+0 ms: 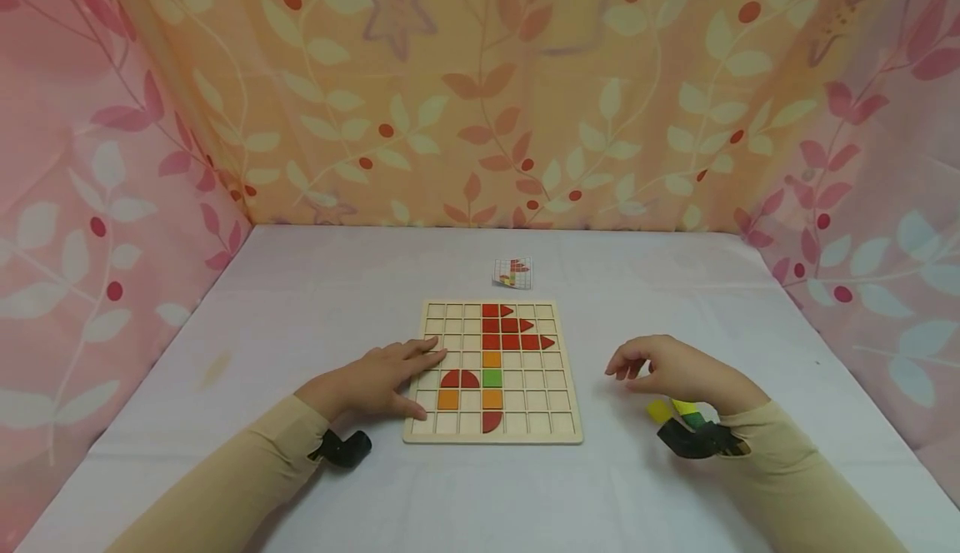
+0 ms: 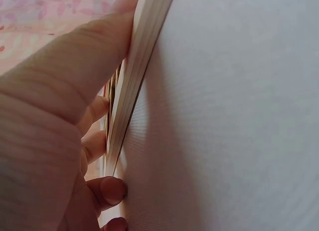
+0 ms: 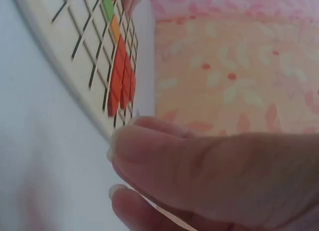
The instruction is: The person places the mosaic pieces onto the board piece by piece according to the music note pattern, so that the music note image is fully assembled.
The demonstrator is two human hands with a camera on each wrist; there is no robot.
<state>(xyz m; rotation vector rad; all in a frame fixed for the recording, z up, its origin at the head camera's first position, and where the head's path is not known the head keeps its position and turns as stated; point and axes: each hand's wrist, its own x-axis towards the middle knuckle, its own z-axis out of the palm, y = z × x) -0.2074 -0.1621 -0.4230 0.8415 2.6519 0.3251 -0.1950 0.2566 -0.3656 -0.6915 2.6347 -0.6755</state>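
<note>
A wooden grid board (image 1: 536,424) lies flat on the table, with coloured tiles set in some of its squares. Spread over the board's left edge is my left hand (image 1: 378,378), its fingers reaching onto the grid; in the left wrist view the thumb (image 2: 75,66) touches the wooden rim. My right hand (image 1: 675,370) hovers to the right of the board, fingers loosely bent. No tile shows between its thumb (image 3: 149,146) and fingers in the right wrist view. Red tiles (image 1: 510,342) form three pointed rows, above orange, green (image 1: 492,378) and further red tiles.
Behind the board lies a small pattern card (image 1: 513,273) showing a similar coloured figure. Loose yellow (image 1: 660,411) and green (image 1: 692,417) tiles lie beneath the right wrist, partly hidden. Floral cloth (image 1: 480,95) walls the white table at the back and sides.
</note>
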